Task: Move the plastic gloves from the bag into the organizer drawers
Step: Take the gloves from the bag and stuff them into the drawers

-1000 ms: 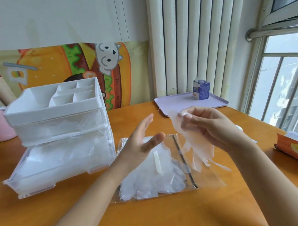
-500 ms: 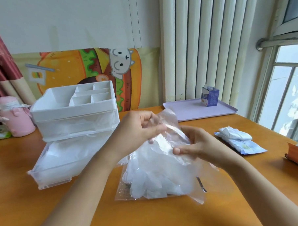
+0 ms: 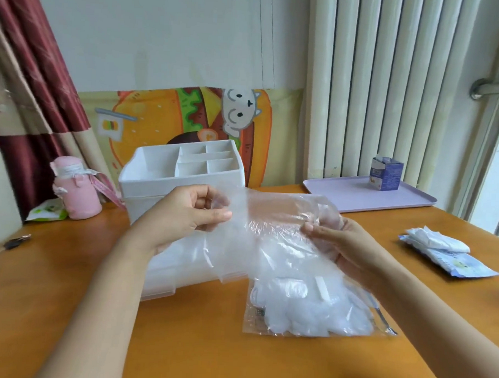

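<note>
Bare left hand [image 3: 184,214] and right hand [image 3: 340,247], forearms bare too.

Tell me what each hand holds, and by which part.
One clear plastic glove, stretched between both hands: the left hand pinches its left edge, the right hand grips its right end. Cuff or fingertips cannot be told.

An orange-brown wooden table [image 3: 207,344] fills the lower view. At 1 o'clock on it lies a flat lilac plastic tray [image 3: 356,197], with a small blue and white cardboard carton [image 3: 386,173] upright on it. At 3 o'clock lies a blue and white soft packet [image 3: 468,265], with a white folded packet [image 3: 437,240] resting on it. At 10 o'clock stands a pink covered bottle [image 3: 76,192], a green and white sachet [image 3: 45,211] just beside it. Behind are a burger-printed cartoon panel [image 3: 159,127], a dark red curtain [image 3: 32,93] and a white ribbed radiator [image 3: 390,80].
</note>
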Demonstrator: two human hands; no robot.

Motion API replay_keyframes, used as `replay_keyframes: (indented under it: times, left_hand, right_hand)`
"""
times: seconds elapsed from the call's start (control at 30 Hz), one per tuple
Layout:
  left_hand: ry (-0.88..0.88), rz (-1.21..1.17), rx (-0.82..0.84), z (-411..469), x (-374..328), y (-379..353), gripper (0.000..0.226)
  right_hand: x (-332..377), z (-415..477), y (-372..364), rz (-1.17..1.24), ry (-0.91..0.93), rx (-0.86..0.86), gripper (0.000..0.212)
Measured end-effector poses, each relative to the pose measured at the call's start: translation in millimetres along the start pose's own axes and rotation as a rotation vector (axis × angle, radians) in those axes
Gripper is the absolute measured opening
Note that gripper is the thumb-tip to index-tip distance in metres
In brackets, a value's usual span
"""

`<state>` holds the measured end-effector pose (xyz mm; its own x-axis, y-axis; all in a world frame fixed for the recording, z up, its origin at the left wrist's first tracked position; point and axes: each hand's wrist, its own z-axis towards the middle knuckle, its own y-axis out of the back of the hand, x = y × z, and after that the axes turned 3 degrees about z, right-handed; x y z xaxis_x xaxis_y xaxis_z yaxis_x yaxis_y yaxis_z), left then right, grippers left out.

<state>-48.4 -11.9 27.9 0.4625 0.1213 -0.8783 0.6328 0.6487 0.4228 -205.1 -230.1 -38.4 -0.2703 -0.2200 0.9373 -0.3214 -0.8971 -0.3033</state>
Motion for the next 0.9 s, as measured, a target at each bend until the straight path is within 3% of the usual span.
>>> replay_keyframes:
  times: [0.1, 0.2, 0.5, 0.7, 0.77, 0.83, 0.9]
  left_hand:
    - [0.102, 0.038, -0.140, -1, 8, 24, 0.011]
    - [0.213, 0.260, -0.230, -5, 20, 46, 0.020]
    - [0.504, 0.584, -0.262, -12, 42, 72, 0.029]
    - [0.597, 0.666, -0.251, -10, 42, 70, 0.028]
    - [0.613, 0.656, -0.262, -9, 44, 72, 0.029]
    - [0.604, 0.635, -0.292, -8, 45, 74, 0.028]
    - [0.591, 0.639, -0.326, -8, 47, 76, 0.027]
  right_hand:
    - [4, 22, -25, -0.056, -0.013, -0.027, 0.016]
    - [7, 45, -50, -0.267, 0.002, -0.115, 0.019]
    - [-16, 77, -103, -0.886, 0.107, -0.275, 0.039]
    - [-22, 77, -97, -1.118, 0.027, -0.303, 0.051]
    - [-16, 71, -100, -1.203, 0.102, -0.361, 0.051]
    - [-8, 62, -109, -1.237, 0.298, -0.390, 0.041]
    - [-1, 53, -125, -1.236, 0.418, -0.239, 0.026]
